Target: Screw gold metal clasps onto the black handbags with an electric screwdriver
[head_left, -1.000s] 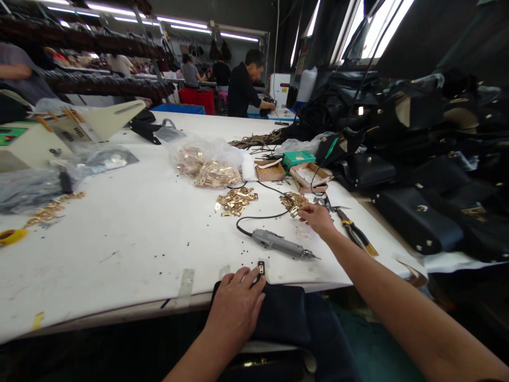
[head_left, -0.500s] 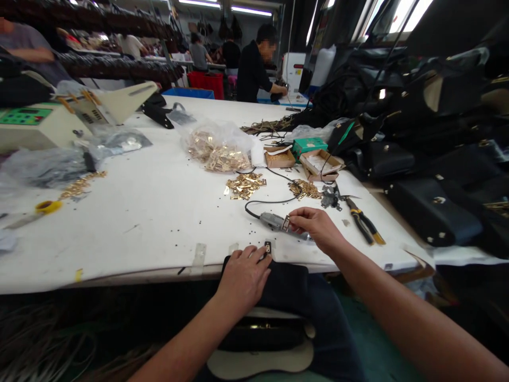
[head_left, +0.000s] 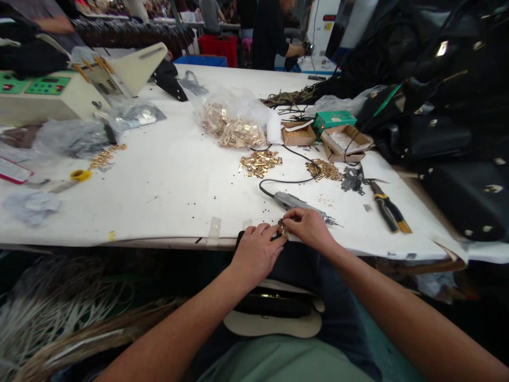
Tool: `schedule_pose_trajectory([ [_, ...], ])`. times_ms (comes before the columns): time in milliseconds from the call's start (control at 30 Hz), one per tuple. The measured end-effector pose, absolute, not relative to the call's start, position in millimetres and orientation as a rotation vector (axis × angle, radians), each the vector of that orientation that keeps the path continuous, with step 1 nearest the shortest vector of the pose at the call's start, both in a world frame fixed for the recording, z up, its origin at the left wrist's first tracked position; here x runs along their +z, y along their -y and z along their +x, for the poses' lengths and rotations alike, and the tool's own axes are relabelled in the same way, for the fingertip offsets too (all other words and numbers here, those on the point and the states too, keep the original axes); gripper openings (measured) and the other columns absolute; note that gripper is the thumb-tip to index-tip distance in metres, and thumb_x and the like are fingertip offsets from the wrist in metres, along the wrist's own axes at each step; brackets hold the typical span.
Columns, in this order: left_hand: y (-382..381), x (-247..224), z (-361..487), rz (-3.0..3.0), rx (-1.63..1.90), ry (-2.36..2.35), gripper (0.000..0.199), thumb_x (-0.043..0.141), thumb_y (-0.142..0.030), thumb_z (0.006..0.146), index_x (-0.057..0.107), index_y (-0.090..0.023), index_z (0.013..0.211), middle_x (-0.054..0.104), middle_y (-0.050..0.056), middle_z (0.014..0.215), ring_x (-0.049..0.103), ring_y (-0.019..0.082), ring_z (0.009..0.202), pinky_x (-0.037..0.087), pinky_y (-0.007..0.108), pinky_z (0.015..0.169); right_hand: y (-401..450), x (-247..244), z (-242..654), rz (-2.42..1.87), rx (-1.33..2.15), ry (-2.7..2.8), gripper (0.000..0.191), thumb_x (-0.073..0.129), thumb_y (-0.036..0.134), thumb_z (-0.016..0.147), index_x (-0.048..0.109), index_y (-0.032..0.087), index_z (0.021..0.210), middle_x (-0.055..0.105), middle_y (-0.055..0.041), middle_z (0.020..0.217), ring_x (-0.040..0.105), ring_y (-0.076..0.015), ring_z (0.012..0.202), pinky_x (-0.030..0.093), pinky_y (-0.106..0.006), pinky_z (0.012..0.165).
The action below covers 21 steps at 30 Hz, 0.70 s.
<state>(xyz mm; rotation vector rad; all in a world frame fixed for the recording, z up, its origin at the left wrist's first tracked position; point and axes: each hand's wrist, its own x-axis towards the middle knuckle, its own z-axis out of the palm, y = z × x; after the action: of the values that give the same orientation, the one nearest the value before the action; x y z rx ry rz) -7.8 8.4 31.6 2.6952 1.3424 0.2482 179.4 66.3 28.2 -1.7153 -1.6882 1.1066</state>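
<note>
The right hand (head_left: 308, 228) is narrowly pinched, its fingertips holding a small gold fitting (head_left: 282, 227) just at the table's front edge. The left hand (head_left: 256, 252) is curled close beside it, touching the fitting's other side, though I cannot tell whether it is gripping it too. Under the left hand, a black bag (head_left: 294, 265) is lying across the person's lap, its top edge reaching the fitting. Just above the right hand, an electric screwdriver (head_left: 298, 201) is lying on the white table (head_left: 159, 196), its cord curving away to the left. Farther ahead of the right hand, a heap of gold fittings (head_left: 324, 170) is sitting near yellow-handled pliers (head_left: 387, 212), with a second heap (head_left: 258, 163) ahead of the left hand. Beyond them, a plastic bag of fittings (head_left: 233, 122) and two cardboard boxes (head_left: 342, 143) are resting on the table, while black bags (head_left: 469, 185) are piled well to the right.
</note>
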Motion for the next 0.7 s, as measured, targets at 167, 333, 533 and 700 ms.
schedule_pose_trajectory([
  [167,-8.8,31.3,-7.2,2.675,0.244,-1.358,0.027,0.054,-0.030,0.101,0.063,-0.032,0.126,0.060,0.004,0.137,0.052,0.028,0.124,0.045,0.047,0.094,-66.3,26.0,179.0,-1.723,1.096,1.724,0.016,0.063,0.024,0.080,0.077,0.019,0.084,0.075,-0.0009,0.074,0.065,-0.0173,0.065,0.046,-0.030,0.062],
  [333,-10.0,30.4,-8.0,2.654,0.231,-1.355,0.029,0.056,-0.030,0.100,0.063,-0.032,0.128,0.060,0.006,0.136,0.053,0.028,0.122,0.044,0.048,0.095,-68.2,27.5,177.1,-1.758,1.073,1.772,0.016,0.063,0.022,0.081,0.078,0.019,0.083,0.076,-0.0011,0.077,0.065,-0.0163,0.065,0.045,-0.029,0.063],
  [533,-11.0,31.7,-7.2,2.661,0.221,-1.345,0.031,0.057,-0.029,0.099,0.062,-0.031,0.130,0.059,0.006,0.137,0.054,0.027,0.123,0.044,0.047,0.095,-73.6,28.8,176.2,-1.811,1.067,1.811,0.014,0.064,0.020,0.081,0.078,0.019,0.082,0.077,-0.0007,0.078,0.067,-0.0164,0.068,0.046,-0.029,0.065],
  [700,-11.5,34.9,-6.2,2.678,0.188,-1.330,0.034,0.057,-0.028,0.099,0.060,-0.029,0.133,0.061,0.007,0.136,0.056,0.028,0.122,0.046,0.046,0.093,-76.5,27.0,177.5,-1.788,1.072,1.867,0.011,0.067,0.020,0.080,0.078,0.020,0.083,0.076,0.0002,0.078,0.069,-0.0174,0.073,0.048,-0.029,0.067],
])
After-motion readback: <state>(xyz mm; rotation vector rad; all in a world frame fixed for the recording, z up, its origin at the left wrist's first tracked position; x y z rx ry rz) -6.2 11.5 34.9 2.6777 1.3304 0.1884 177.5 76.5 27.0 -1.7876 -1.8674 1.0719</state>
